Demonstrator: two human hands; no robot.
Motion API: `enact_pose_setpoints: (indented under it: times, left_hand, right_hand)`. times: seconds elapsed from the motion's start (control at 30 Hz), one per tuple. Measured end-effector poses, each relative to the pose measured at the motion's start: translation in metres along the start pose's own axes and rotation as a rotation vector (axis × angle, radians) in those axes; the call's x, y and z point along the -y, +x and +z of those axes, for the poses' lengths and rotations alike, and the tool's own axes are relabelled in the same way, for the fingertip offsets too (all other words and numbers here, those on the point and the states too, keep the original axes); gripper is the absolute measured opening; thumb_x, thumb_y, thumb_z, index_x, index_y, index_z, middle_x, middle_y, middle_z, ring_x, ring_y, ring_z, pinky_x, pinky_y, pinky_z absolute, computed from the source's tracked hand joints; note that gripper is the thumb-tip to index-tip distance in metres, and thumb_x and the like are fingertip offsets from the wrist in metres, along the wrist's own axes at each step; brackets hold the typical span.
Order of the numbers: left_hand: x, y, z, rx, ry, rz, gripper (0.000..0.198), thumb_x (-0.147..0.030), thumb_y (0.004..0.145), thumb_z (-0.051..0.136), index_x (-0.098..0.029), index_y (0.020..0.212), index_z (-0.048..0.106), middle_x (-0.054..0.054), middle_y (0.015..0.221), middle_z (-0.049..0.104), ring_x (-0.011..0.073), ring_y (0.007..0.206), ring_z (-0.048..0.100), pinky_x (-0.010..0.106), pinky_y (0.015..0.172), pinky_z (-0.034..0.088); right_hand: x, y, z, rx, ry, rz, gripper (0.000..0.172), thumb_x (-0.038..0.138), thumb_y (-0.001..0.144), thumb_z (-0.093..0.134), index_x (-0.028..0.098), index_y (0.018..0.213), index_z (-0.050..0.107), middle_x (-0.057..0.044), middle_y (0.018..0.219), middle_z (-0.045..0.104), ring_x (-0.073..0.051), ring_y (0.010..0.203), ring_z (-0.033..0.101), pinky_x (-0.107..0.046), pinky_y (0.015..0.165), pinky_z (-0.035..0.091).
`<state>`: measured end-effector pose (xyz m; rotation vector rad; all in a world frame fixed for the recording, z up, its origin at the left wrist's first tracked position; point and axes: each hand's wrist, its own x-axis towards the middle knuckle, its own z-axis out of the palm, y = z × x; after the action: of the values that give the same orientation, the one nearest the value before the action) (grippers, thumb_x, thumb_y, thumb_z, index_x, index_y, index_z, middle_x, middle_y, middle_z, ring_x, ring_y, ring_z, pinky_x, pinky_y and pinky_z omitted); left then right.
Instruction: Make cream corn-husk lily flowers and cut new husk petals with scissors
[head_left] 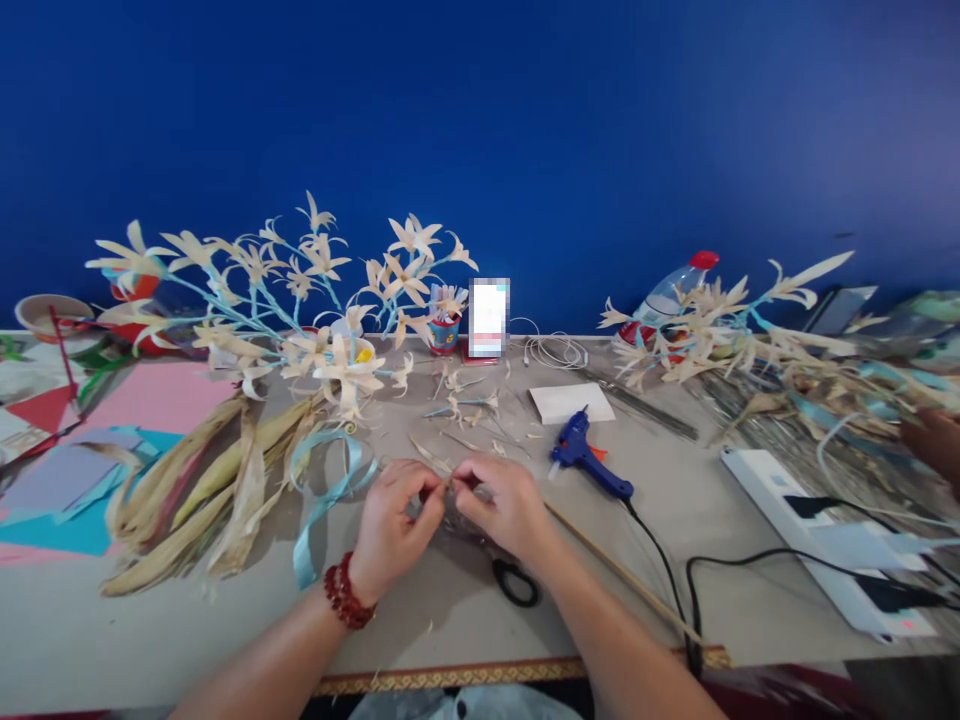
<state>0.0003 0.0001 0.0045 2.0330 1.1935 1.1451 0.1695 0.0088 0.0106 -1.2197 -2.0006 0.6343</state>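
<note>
My left hand (pixel 401 520), with a red bead bracelet on its wrist, and my right hand (pixel 506 505) meet fingertip to fingertip over the middle of the table. Both are closed in a pinch around something small and pale, too small to make out. Scissors with black handles (pixel 516 583) lie partly hidden beneath my right hand. Just beyond my fingers are thin husk scraps (pixel 469 403) and small flower pieces. Left of my left hand a light blue ribbon (pixel 304 550) curls beside dried corn husks (pixel 247 490).
Husk flower branches (pixel 259 325) stand at the back left, more (pixel 739 325) at the back right. A blue glue gun (pixel 581 455), white card (pixel 571 403), stick (pixel 622 572) and power strip (pixel 802 540) lie to the right. Another person's hand (pixel 930 440) is at the right edge.
</note>
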Motion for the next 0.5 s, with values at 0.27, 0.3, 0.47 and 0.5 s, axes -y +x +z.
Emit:
enact_pose_setpoints:
  times: [0.27,0.3,0.47,0.5]
  left_hand:
    - [0.003,-0.001,0.0,-0.019,-0.004,-0.019,0.015,-0.012,0.084,0.051,-0.019,0.071,0.053,0.001,0.07,0.057,0.0166,0.071,0.052,0.03,0.07,0.039]
    - [0.003,-0.001,0.0,-0.009,-0.006,-0.019,0.015,-0.012,0.084,0.051,-0.019,0.071,0.053,0.001,0.07,0.057,0.0166,0.071,0.053,0.029,0.07,0.039]
    - [0.0,0.0,0.001,-0.001,0.003,-0.017,0.014,-0.012,0.084,0.051,-0.019,0.072,0.053,0.001,0.072,0.058,0.0171,0.072,0.053,0.03,0.071,0.04]
    - [0.001,0.001,0.001,-0.002,0.006,-0.015,0.014,-0.012,0.084,0.051,-0.019,0.072,0.053,0.001,0.071,0.058,0.0171,0.072,0.053,0.03,0.071,0.04]
  right_hand:
    - [-0.005,0.001,-0.012,-0.04,0.084,0.094,0.01,0.017,0.083,0.053,0.02,0.085,0.062,-0.001,0.074,0.066,-0.015,0.068,0.062,-0.023,0.062,0.043]
    - [-0.002,0.001,-0.01,-0.006,0.105,0.083,0.009,0.018,0.083,0.054,0.02,0.087,0.062,-0.001,0.076,0.067,-0.015,0.069,0.062,-0.023,0.063,0.043]
    - [0.0,0.001,0.0,0.041,0.051,0.084,0.005,0.018,0.08,0.057,0.02,0.077,0.06,0.001,0.069,0.064,-0.015,0.065,0.059,-0.023,0.061,0.041]
    - [-0.003,0.001,-0.001,0.035,0.048,0.08,0.006,0.017,0.08,0.057,0.02,0.076,0.06,0.001,0.068,0.063,-0.015,0.065,0.059,-0.023,0.061,0.041]
